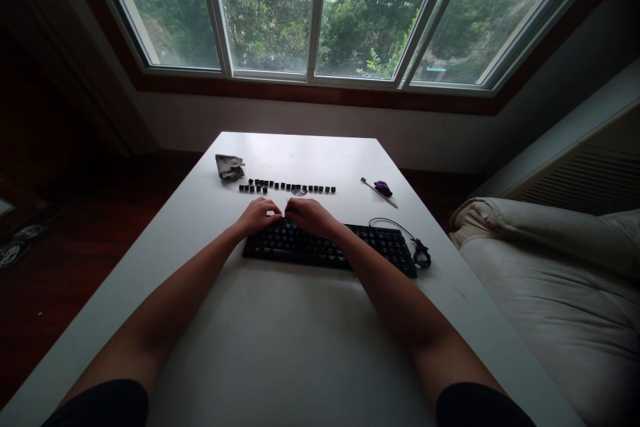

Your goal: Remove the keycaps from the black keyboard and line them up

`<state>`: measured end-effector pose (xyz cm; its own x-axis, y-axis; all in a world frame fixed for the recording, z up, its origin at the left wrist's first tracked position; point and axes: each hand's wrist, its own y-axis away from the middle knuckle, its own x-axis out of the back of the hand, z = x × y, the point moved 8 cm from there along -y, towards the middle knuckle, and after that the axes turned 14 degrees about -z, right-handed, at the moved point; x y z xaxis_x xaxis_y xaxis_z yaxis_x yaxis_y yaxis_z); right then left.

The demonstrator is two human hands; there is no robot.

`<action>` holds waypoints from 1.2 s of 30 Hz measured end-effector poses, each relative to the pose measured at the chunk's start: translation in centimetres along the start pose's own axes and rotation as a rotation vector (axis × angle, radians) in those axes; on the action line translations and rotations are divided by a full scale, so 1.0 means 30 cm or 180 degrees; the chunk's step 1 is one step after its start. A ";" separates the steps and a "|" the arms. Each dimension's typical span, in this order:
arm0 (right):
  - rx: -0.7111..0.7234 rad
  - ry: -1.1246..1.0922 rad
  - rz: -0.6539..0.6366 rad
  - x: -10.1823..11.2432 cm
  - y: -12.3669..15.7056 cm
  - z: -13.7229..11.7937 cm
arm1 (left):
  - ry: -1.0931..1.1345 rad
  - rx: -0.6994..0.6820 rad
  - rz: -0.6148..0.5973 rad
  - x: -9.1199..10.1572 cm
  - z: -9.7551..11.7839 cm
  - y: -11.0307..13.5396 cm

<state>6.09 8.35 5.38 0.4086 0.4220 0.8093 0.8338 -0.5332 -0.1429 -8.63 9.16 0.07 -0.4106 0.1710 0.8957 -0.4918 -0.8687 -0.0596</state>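
With the left hand (259, 215) and right hand (311, 215) curled narrow, contents untellable, on the flat black plastic keyboard (373, 245), its keys (300, 243) are likely best pulled straight up.

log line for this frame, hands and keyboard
left hand: at keyboard far edge | right hand: close beside left hand, grip unclear | keycaps: row behind keyboard | cloth: left of row

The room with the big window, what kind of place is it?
Probably a room in a home, maybe a bedroom. A white table stands by a wide window with trees outside, soft white bedding or cushions lie beside it, and a black keyboard sits on the table.
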 end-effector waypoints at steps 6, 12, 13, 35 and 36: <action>-0.0374 -0.0905 0.0006 -0.030 -0.004 0.097 | -0.0033 0.0060 0.0010 0.006 0.009 0.004; -0.0414 -0.1834 0.0545 0.028 0.010 0.120 | -0.0107 0.0156 -0.0033 0.002 0.005 0.002; -0.0390 -0.1699 0.0628 0.047 0.014 0.112 | -0.0106 0.0165 -0.0042 0.001 0.007 0.002; -0.0464 -0.1591 0.0950 0.048 0.027 0.130 | 0.0889 -0.0276 0.0269 0.054 0.144 0.010; -0.0445 -0.1561 0.0947 0.049 0.027 0.125 | 0.0925 -0.0303 0.0245 0.052 0.142 0.010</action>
<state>8.76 11.29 4.32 0.7690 0.5115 0.3833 0.6139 -0.7581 -0.2200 -6.15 7.19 3.32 -0.6448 0.2440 0.7243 -0.5148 -0.8392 -0.1755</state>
